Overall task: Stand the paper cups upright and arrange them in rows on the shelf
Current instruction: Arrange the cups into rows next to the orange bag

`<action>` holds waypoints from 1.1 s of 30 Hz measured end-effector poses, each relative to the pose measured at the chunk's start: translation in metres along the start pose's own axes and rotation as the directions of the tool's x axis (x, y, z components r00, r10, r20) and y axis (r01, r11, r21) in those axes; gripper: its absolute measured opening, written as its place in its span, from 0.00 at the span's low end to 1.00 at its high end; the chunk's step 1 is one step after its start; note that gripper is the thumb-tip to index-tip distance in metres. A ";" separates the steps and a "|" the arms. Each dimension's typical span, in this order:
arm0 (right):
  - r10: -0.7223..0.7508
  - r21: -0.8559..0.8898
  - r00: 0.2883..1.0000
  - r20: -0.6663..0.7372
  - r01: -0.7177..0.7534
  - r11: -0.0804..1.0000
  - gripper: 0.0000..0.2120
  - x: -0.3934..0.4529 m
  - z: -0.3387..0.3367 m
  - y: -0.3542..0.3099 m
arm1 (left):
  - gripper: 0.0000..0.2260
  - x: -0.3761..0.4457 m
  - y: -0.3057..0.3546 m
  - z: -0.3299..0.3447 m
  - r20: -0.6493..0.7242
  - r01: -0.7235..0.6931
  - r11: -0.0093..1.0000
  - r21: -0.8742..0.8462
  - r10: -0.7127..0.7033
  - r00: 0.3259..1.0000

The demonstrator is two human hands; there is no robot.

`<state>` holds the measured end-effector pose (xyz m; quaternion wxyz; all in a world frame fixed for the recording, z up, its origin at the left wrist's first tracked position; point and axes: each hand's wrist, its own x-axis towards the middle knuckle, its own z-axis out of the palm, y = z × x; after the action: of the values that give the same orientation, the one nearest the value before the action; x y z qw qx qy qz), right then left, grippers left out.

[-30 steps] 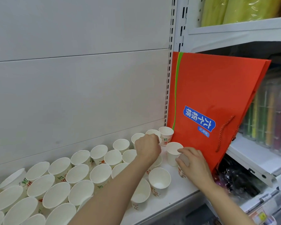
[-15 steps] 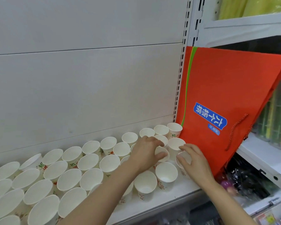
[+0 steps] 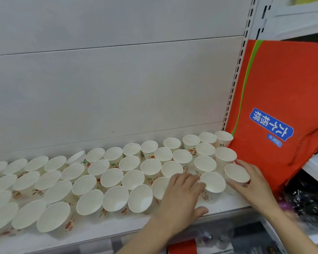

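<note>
White back panels rise behind a white shelf (image 3: 226, 206) that carries a large crowd of paper cups (image 3: 132, 163), all standing mouth-up in rough rows from the far left to the right end; each is plain white inside, with red and green print on the outer wall, and every one in view holds nothing. At the right end an orange paper bag (image 3: 283, 85) with a blue label and a cord handle leans against the slotted upright, touching the last cups of the rows. Near the front edge, the left hand (image 3: 180, 197) lies palm-down with fingers spread, its fingertips against the left side of a front-row cup (image 3: 212, 181), thumb resting on the bare shelf. The right hand (image 3: 253, 182) cups around the end cup (image 3: 237, 173) just beside the bag, its grip curled loosely round the cup's right wall, fingers apart rather than pinched
</note>
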<state>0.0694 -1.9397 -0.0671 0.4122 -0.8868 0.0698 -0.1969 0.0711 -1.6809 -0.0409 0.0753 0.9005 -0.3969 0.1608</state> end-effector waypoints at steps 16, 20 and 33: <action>0.019 -0.118 0.999 -0.044 -0.024 0.993 0.32 -0.042 0.039 -0.035 | 0.08 0.005 -0.018 0.003 0.035 -0.159 0.973 0.169 0.155 0.987; 0.041 -0.120 0.998 -0.039 -0.045 0.992 0.33 -0.048 0.042 -0.042 | 0.19 -0.009 -0.024 0.001 -0.019 -0.128 0.990 0.063 0.129 0.991; -0.110 -0.128 0.983 -0.144 0.092 0.987 0.16 -0.035 -0.005 -0.058 | 0.24 0.015 -0.051 -0.027 0.005 -0.091 0.988 -0.127 0.093 0.996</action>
<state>0.0334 -1.8958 -0.0306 0.3407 -0.8952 0.0674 -0.2794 0.1118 -1.6498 -0.0103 0.1224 0.8756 -0.4478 0.1336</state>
